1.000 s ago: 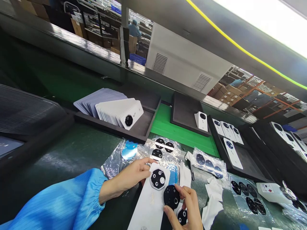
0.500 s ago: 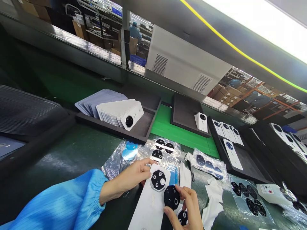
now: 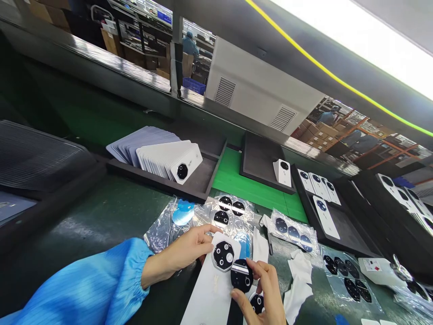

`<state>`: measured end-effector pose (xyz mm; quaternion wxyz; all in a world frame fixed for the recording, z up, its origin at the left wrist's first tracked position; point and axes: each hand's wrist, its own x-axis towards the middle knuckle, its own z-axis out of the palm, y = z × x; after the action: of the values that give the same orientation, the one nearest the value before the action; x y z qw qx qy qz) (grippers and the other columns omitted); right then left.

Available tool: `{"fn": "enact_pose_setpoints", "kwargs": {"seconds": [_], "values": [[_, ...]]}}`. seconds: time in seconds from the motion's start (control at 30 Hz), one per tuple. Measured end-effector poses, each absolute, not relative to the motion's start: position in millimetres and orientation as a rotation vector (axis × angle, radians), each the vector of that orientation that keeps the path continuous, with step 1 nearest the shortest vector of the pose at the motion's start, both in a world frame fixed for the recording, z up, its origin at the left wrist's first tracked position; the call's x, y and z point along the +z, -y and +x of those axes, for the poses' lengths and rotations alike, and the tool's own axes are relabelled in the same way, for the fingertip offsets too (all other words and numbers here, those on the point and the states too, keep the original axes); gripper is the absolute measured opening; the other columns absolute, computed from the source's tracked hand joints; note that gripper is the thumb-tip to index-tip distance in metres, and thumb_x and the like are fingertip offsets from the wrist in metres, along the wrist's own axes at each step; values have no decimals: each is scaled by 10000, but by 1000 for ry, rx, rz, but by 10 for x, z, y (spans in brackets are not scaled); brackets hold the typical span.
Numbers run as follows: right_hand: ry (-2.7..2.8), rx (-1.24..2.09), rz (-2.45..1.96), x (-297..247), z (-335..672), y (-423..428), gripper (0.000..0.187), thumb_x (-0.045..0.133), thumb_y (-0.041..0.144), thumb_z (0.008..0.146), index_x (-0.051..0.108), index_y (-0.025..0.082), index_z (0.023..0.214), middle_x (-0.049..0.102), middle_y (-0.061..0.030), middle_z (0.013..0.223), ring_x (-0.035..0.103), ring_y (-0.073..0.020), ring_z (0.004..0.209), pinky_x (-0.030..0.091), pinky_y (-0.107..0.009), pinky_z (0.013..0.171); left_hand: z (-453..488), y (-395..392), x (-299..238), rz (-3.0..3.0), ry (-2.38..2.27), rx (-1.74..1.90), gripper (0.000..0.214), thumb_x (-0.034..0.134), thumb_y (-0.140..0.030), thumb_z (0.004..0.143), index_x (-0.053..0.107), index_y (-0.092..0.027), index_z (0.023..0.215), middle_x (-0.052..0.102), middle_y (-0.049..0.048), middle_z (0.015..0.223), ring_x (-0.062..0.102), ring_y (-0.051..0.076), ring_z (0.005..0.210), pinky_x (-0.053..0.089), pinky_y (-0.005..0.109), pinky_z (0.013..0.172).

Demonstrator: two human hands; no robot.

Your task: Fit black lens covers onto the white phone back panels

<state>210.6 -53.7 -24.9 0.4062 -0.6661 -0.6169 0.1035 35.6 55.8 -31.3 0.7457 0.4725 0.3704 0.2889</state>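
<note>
My left hand point(image 3: 189, 248) grips the top left edge of a white phone back cover point(image 3: 212, 289), which slants toward me. A black octagonal camera area point(image 3: 223, 256) with several round holes sits near the cover's top. Between thumb and fingertips, my right hand point(image 3: 264, 289) pinches a black camera lens cover point(image 3: 241, 276) by its edge. This piece is just right of the camera area, overlapping the white cover's edge in view; I cannot tell whether they touch. Partly hidden behind my right hand is a second white cover point(image 3: 256, 303) with a black camera area.
Clear film sheets point(image 3: 233, 216) with black lens covers lie beyond my hands. A black tray point(image 3: 203, 180) holds fanned white covers point(image 3: 162, 155); another tray point(image 3: 260, 153) stands on the green mat point(image 3: 230, 171). Cloth strips point(image 3: 297, 284), a bagged sheet point(image 3: 294, 232) and a tray point(image 3: 355, 228) are to the right.
The lens cover in my right hand has tilted slightly, and a bright reflection now crosses it. My left hand and the white cover stay about where they were.
</note>
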Motion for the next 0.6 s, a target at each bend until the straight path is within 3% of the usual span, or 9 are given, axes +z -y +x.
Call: {"fn": "enact_pose_setpoints", "kwargs": {"seconds": [0.6], "values": [[1572, 253, -1666, -232, 2101, 542, 392, 528, 559, 855, 596, 273, 1114, 522, -62, 926, 553, -225, 816, 503, -330, 703, 292, -555, -204, 1110, -783, 567, 418, 554, -247, 679, 559, -140, 1084, 465, -99, 519, 494, 116, 530, 359, 219, 538]]}}
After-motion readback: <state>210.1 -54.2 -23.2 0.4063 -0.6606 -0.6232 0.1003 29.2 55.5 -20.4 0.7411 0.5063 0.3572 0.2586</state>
